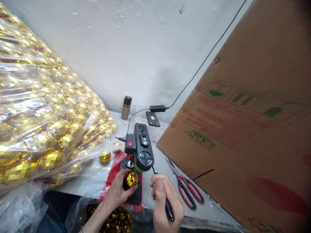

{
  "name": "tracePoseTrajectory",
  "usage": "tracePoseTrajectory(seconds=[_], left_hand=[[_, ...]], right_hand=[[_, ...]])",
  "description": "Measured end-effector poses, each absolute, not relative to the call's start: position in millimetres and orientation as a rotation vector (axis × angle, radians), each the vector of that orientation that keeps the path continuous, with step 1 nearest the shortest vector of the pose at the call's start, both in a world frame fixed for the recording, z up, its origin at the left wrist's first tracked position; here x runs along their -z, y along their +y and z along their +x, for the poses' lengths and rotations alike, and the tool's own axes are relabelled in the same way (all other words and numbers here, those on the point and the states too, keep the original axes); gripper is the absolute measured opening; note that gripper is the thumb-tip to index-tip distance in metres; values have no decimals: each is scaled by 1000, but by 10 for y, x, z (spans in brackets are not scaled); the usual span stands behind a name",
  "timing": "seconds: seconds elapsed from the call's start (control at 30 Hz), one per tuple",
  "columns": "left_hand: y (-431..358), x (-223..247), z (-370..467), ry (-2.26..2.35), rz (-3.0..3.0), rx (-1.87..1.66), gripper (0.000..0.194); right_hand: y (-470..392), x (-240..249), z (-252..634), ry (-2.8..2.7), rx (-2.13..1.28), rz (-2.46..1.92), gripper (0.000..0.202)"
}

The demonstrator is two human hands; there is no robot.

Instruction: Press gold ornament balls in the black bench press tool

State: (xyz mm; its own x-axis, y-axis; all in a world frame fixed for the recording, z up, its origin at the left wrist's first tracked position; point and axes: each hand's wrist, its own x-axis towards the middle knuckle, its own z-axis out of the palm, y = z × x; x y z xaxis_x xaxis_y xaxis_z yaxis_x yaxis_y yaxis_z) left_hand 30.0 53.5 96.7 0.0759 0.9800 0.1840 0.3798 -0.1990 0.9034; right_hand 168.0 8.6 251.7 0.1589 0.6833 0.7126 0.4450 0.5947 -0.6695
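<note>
My left hand point(119, 189) grips a shiny gold faceted ball point(131, 179) between thumb and fingers, over the black base plate of a small bench press machine point(143, 147). That machine has a black top with round vents and a box with a red switch point(130, 143). Wrapped around the machine's black lever handle point(169, 208) is my right hand point(167, 202), with the lever's metal rod running up to the machine head. Under the base lies red sheeting point(112, 178). Two loose gold balls, one of them this ball point(105, 157), rest left of the machine.
A large clear bag point(55, 113) of gold balls fills the left. Red-handled scissors point(187, 187) lie right of the machine, beside a big cardboard box point(233, 129). Behind stand a bottle point(126, 107), a phone point(153, 119) and a power adapter point(157, 108). Below the table edge are more gold balls point(116, 220).
</note>
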Motion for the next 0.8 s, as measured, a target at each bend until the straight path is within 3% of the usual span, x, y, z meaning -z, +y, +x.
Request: tracePoseTrajectory(seconds=[0.37,0.8], left_hand=[[519,-885,310,1394,1680,-1129,45],[530,-794,308,1396,1704,-1100,46]], right_hand=[[159,-1964,1615,-1390,-5,-915,37],[209,-1899,1476,-1237,37,-926,40]])
